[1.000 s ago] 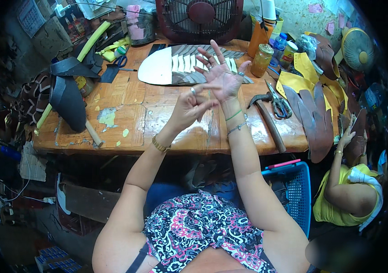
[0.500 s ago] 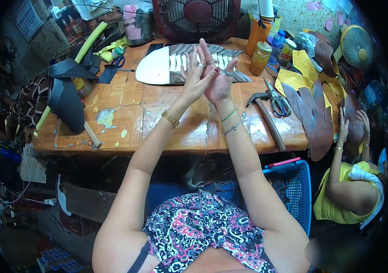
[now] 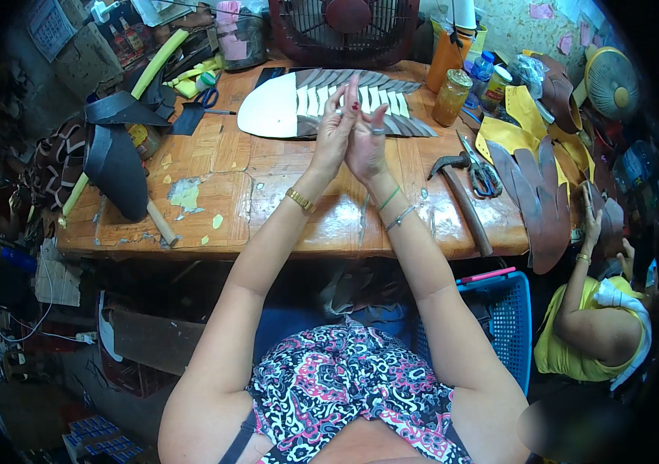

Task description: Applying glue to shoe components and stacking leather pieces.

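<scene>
Above the wooden table, my left hand (image 3: pixel 332 133) and my right hand (image 3: pixel 366 151) press against each other, fingers pointing away from me. The left fingers are stretched along the right palm and fingers, with its thumb across them. The right hand is spread, its thumb apart. Neither holds a thing that I can see. Just beyond them lie long, sole-shaped pieces (image 3: pixel 267 110) with a white rounded left end. White bars run along their middle, and grey-brown strips fan out along both edges. My fingertips overlap this work in the view; contact cannot be made out.
Right of my hands lie a hammer (image 3: pixel 464 205), scissors (image 3: pixel 485 178) and brown leather pieces (image 3: pixel 538 197). Jars (image 3: pixel 451 99) and a fan (image 3: pixel 345 31) stand behind. Dark leather (image 3: pixel 117 174) is at left. A blue basket (image 3: pixel 511 332) sits below; a co-worker in yellow (image 3: pixel 569 332) is at right.
My hands have drawn closer together and slightly nearer to me, left fingers sliding along the right hand. The whole view has shifted a little. The co-worker's hands have moved slightly.
</scene>
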Motion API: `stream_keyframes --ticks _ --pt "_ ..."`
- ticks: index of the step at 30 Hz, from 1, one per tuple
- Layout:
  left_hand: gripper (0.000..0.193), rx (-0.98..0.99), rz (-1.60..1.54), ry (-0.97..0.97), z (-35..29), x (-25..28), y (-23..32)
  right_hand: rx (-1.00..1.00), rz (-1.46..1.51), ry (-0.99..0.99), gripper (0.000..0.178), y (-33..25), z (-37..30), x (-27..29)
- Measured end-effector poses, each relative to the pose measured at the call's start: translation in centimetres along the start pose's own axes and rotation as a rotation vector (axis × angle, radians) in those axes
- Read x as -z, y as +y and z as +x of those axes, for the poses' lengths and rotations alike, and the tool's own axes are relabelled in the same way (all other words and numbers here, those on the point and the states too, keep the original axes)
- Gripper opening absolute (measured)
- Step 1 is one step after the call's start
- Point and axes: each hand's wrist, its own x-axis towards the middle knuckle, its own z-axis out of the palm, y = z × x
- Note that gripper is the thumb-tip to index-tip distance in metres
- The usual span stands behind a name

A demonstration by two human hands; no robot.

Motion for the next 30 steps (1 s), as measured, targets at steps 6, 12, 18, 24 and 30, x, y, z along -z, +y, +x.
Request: stream_keyframes --ticks 6,12,18,24,30 --pt "0.039 0.056 0.131 -0.357 0.2 1.5 1.5 0.037 0.118 0.035 0.119 -1.5 0.0 -0.4" --pt "0.047 0.149 0.100 -0.461 0.2 2.6 2.0 0.029 0.130 0.007 0.121 -1.3 0.3 0.6" --pt "0.051 -0.131 0.287 -0.123 0.8 2.6 -1.4 0.023 0.034 0.038 0.122 -0.4 0.3 0.1" --pt "0.045 -0.119 0.081 0.222 0.7 2.5 -2.9 -0.044 -0.166 0.017 0.113 1.7 -0.8 -1.0" --pt "0.033 -0.141 0.191 0.003 0.9 2.3 -2.2 0.051 -0.012 0.092 0.107 0.3 -0.1 -0.6"
